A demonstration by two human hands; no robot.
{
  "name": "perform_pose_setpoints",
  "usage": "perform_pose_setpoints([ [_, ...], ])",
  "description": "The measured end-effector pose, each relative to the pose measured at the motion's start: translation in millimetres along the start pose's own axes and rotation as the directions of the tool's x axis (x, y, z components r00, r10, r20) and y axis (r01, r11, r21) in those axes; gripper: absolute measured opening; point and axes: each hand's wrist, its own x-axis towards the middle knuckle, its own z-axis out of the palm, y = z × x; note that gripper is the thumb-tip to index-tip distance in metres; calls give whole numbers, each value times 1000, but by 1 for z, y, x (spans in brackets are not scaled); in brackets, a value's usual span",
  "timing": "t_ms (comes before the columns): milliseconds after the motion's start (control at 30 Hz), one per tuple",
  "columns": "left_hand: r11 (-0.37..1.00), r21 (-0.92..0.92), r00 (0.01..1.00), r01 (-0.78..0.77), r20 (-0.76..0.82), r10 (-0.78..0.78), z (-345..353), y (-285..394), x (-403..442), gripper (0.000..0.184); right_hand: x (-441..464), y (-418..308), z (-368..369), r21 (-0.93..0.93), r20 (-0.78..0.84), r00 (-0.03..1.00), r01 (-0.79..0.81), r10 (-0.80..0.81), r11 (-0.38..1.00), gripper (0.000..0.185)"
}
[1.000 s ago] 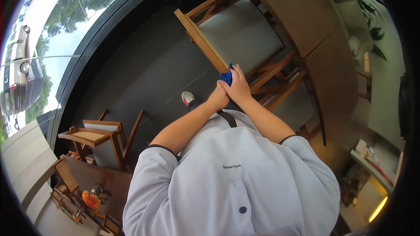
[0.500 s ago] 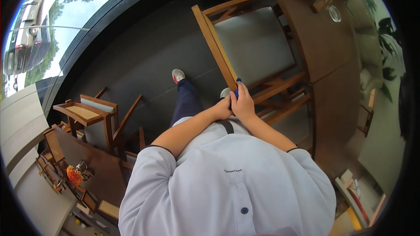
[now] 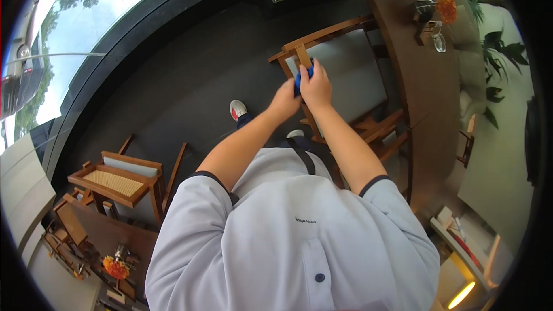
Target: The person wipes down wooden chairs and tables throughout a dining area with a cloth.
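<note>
A blue cloth (image 3: 298, 83) is bunched between my two hands, near the middle of the view. My left hand (image 3: 284, 99) is closed beside the cloth, its fingers partly blurred. Close against it, my right hand (image 3: 317, 85) has its fingers wrapped round the blue cloth. Both hands are over the back of a wooden chair (image 3: 303, 55) with a grey seat (image 3: 351, 72). The hands hide part of the chair's back, and whether the cloth touches the wood cannot be made out.
A long brown table (image 3: 397, 40) with orange flowers (image 3: 446, 6) and a glass (image 3: 439, 42) runs along the right. At the lower left are another chair (image 3: 112, 184) and a table (image 3: 101, 230) with flowers. Windows line the upper left.
My hands have moved up and away from my body with the blue cloth. The view has shifted, and the chair's back now shows from a different angle.
</note>
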Motion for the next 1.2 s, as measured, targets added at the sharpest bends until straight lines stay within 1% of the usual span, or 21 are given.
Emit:
perform_pose_setpoints([
  [33, 1000, -2, 1000, 20, -22, -20, -13, 9, 10, 35, 16, -12, 6, -8, -2, 1000, -16, 16, 1000, 54],
  [133, 997, 76, 995, 9, -101, -1, -31, 10, 37, 36, 52, -31, 20, -5, -1, 999, -36, 36, 999, 53],
  [233, 994, 109, 999, 31, -46, -26, -36, 5, 46, 39, 54, -35, 21, 11, 0, 1000, -11, 11, 1000, 52],
  [300, 997, 52, 999, 49, 20, -50, -33, 2, 45, 39, 53, -32, 16, 21, -28, 998, 65, -64, 998, 53],
  [367, 994, 105, 991, 29, 126, -42, -29, -2, 38, 39, 38, -24, 9, 32, -72, 983, 173, -170, 984, 54],
  [400, 984, 181, 980, -8, 199, -28, -27, -1, 32, 38, 26, -22, 1, 40, -18, 990, 144, -143, 989, 58],
  [433, 966, 254, 962, -48, 272, -23, -26, 0, 24, 38, 11, -11, -3, 17, -9, 991, 132, -132, 991, 58],
  [500, 968, 244, 892, -60, 448, -58, -21, 1, 11, 37, -15, 8, -11, 0, 9, 992, 128, -128, 992, 59],
  [567, 967, 210, 865, -144, 501, 20, -11, -7, 5, 37, -26, 18, -23, 9, 31, 988, 154, -154, 988, 60],
  [600, 969, 239, 848, -60, 524, -77, -12, -1, 11, 34, -23, 18, -25, 18, 52, 988, 145, -146, 989, 61],
  [700, 926, 326, 803, -189, 594, -45, -32, 6, 50, 26, 1, 14, -21, 42, 95, 985, 143, -147, 989, 62],
  [733, 936, 304, 824, -178, 566, -27, -35, 0, 57, 22, 12, 10, -18, 44, 96, 982, 157, -161, 987, 63],
  [800, 936, 321, 857, -147, 514, -42, -46, 1, 66, 23, 32, 0, -10, 82, 124, 979, 152, -161, 985, 64],
  [833, 935, 327, 872, -138, 487, -42, -53, 6, 74, 23, 44, -4, -4, 77, 107, 976, 179, -187, 981, 64],
  [867, 909, 390, 887, -145, 459, -55, -58, 11, 78, 27, 53, -6, 0, 69, 94, 973, 204, -210, 977, 64],
  [900, 911, 385, 875, -148, 480, -60, -62, 13, 82, 28, 58, -9, 3, 58, 90, 970, 221, -226, 973, 64],
  [967, 919, 361, 848, -158, 527, -62, -68, 17, 95, 30, 66, -13, 5, 105, 89, 972, 209, -219, 972, 60],
  [1000, 901, 399, 826, -169, 556, -91, -73, 27, 102, 33, 70, -14, 6, 120, 93, 973, 201, -212, 972, 59],
  [1033, 886, 441, 834, -146, 537, -129, -76, 41, 106, 34, 74, -15, 6, 136, 95, 974, 192, -205, 972, 58],
  [1133, 831, 550, 845, -81, 480, -235, -86, 67, 119, 34, 89, -19, 9, 262, 129, 988, 50, -87, 964, 55],
  [1200, 851, 522, 858, -58, 461, -225, -93, 84, 132, 32, 98, -25, 11, 332, 138, 990, -53, 7, 942, 54],
])
